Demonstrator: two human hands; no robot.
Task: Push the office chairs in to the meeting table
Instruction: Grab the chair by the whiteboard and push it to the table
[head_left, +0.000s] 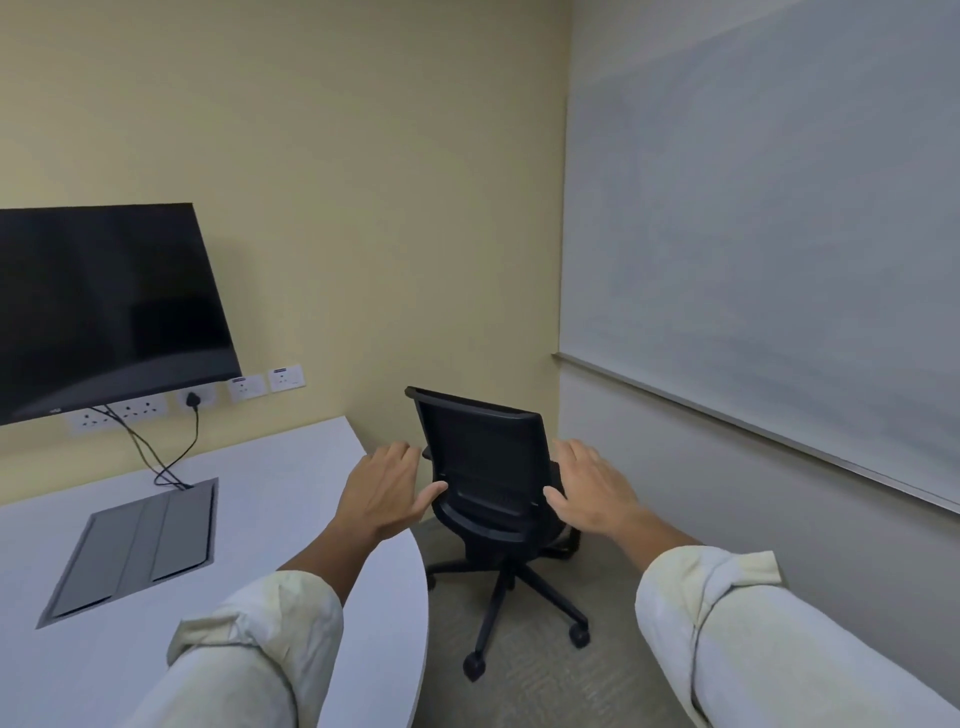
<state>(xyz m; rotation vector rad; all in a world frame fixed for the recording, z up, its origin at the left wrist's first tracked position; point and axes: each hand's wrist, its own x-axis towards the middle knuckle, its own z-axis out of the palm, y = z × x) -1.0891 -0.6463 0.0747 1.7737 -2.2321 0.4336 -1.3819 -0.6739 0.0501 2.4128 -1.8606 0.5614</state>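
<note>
A black mesh-backed office chair (488, 457) on castors stands on the carpet beyond the rounded end of the white meeting table (291, 467), its back turned toward me. It sits apart from the table edge, angled slightly. My left hand (387, 488) is stretched out in front of the chair's left side, fingers spread, holding nothing. My right hand (592, 486) reaches toward the chair's right side, also spread and empty. Whether either hand touches the backrest is unclear; both appear nearer to me than the chair.
A black screen (104, 306) hangs on the yellow wall above wall sockets (130, 410), with cables dropping into the table's grey cable hatch (140, 545). A whiteboard (769, 249) covers the right wall. Carpet floor (561, 675) lies between table and right wall.
</note>
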